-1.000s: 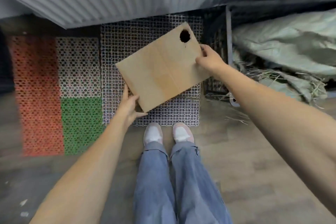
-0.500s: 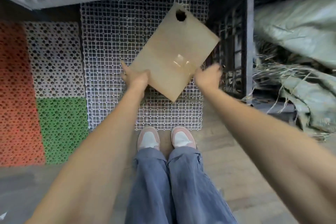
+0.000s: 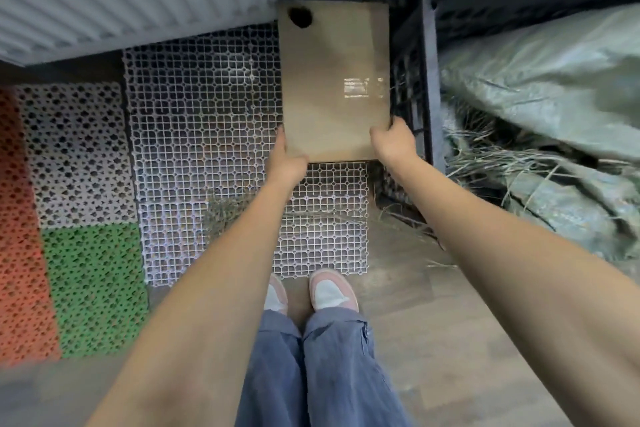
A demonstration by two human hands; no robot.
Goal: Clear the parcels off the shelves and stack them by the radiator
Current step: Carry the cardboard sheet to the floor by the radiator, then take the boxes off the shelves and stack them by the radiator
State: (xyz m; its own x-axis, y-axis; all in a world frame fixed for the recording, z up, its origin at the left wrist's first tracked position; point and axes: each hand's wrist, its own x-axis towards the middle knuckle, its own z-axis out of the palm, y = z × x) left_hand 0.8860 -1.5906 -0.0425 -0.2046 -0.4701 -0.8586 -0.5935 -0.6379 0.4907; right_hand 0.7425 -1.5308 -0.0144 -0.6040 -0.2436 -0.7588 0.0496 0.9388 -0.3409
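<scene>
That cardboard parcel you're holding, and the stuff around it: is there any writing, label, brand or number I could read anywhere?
None can be read.
Cardboard parcel: plain brown, with a dark round hole near one corner and a shiny strip of clear tape; no print shows.
Floor grids, black crate, grey sacks: no lettering shows.
Left hand and right hand hide only the near corners.

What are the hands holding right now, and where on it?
A flat brown cardboard parcel, held at its near corners: left hand, right hand.

No readable text, label or number anywhere in view.
</scene>
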